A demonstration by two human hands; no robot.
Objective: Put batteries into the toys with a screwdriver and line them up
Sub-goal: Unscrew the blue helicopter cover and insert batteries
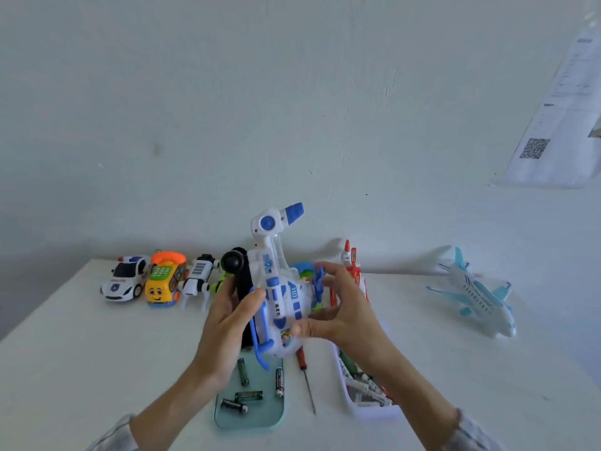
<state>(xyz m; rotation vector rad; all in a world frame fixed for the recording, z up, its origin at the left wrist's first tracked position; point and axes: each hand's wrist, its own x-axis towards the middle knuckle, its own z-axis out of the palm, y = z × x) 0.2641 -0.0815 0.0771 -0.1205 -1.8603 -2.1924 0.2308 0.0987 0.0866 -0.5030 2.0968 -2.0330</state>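
Gripping helicopter, both hands, left hand, right hand; screwdriver beneath.

four batteries, one screwdriver, two planes

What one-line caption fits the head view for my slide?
Both hands, left hand and right hand, hold a white-and-blue toy helicopter above a tray of batteries, screwdriver beside it.

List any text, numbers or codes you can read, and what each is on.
"110": side of the helicopter, held in both hands.
QR code, not decodable: paper on the wall; its print is too blurred.
Barcode-style stripes: robot toy.
Battery labels: too small.
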